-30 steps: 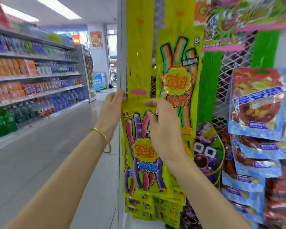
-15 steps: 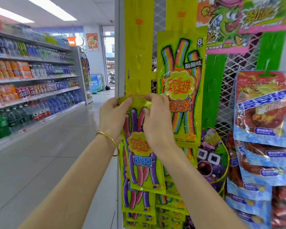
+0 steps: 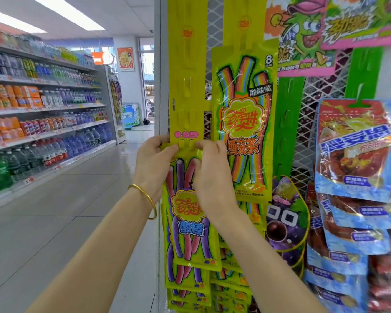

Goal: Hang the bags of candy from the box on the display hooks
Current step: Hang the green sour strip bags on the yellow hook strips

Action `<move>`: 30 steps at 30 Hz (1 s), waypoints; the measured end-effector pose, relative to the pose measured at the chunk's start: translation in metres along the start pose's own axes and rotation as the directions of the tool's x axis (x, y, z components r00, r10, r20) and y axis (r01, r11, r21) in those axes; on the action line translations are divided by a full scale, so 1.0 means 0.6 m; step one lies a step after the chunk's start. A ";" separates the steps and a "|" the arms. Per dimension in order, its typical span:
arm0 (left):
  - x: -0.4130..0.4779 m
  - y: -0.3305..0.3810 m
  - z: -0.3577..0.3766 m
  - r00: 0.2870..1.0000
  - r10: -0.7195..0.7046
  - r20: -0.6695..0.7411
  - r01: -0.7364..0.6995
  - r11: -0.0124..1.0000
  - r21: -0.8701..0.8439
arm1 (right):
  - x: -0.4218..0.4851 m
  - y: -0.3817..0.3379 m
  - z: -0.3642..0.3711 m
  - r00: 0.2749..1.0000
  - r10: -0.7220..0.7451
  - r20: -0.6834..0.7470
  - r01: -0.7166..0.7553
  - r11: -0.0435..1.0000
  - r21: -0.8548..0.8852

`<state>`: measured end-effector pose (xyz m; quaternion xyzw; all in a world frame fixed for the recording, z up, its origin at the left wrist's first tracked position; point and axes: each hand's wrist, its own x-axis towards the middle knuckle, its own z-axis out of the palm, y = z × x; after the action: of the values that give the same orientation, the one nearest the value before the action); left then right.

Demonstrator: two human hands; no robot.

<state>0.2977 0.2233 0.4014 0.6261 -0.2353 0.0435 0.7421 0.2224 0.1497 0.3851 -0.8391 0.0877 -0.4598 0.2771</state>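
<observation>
Left hand (image 3: 152, 164) and right hand (image 3: 212, 177) pinch the candy bag (image 3: 190, 231) by its top, seemingly against the strip (image 3: 187, 86).

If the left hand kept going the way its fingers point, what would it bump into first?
Probably the right hand: the left hand points sideways along the top of the candy bag both pinch, against the yellow strip. Depth is unclear.

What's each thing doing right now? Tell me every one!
left grip, pinching the top of the purple candy bag
right grip, pinching the same top
purple candy bag, held up at the yellow strip pegs
yellow strip, upper pegs empty
rainbow candy bag, hanging
blue bags, hanging
</observation>
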 end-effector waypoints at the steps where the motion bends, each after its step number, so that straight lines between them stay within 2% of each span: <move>1: -0.001 -0.003 -0.001 1.000 0.028 -0.003 -0.028 0.999 0.038 | -0.005 0.002 0.000 1.000 -0.007 0.022 0.008 0.999 -0.037; 6: -0.010 -0.019 -0.003 0.983 0.171 -0.070 -0.149 0.956 0.253 | -0.027 0.012 0.001 0.998 -0.036 0.054 0.043 0.989 -0.141; 10: -0.010 -0.019 -0.004 0.979 0.179 -0.100 -0.144 0.948 0.284 | -0.042 0.010 -0.015 0.993 -0.075 0.090 0.082 0.994 -0.077; 13: -0.022 -0.017 -0.005 0.977 0.192 -0.098 -0.160 0.950 0.269 | -0.073 0.012 -0.029 0.984 -0.102 0.142 0.120 0.985 -0.121; 17: -0.060 -0.034 -0.018 0.947 0.282 -0.155 -0.214 0.910 0.355 | -0.130 0.037 -0.033 0.980 -0.200 0.021 0.200 0.964 -0.178; 20: -0.134 -0.076 -0.026 0.921 0.333 -0.203 -0.238 0.892 0.385 | -0.181 0.071 -0.031 0.977 -0.211 -0.016 0.207 0.971 -0.120; 23: -0.240 -0.152 -0.020 0.948 0.283 -0.144 -0.210 0.899 0.384 | -0.251 0.118 -0.031 0.982 -0.180 0.052 0.181 0.983 -0.014; 25: -0.307 -0.224 -0.016 0.989 0.146 -0.026 -0.122 0.902 0.415 | -0.314 0.172 -0.023 0.969 -0.106 0.224 0.086 0.991 0.101; 27: -0.363 -0.293 -0.016 0.994 -0.038 0.105 -0.020 0.865 0.502 | -0.391 0.243 -0.009 0.901 0.073 0.427 -0.147 0.979 0.143; 28: -0.386 -0.325 -0.016 0.980 -0.128 0.153 0.025 0.841 0.540 | -0.433 0.284 0.000 0.823 0.195 0.533 -0.286 0.954 0.094; 30: -0.424 -0.375 -0.016 0.933 -0.295 0.205 0.130 0.810 0.572 | -0.529 0.366 0.021 0.590 0.432 0.682 -0.515 0.852 -0.094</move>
<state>0.1560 0.2430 0.0935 0.8346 -0.2447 -0.0652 0.4891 0.0783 0.0996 0.0304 -0.8760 0.1736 -0.0329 0.4487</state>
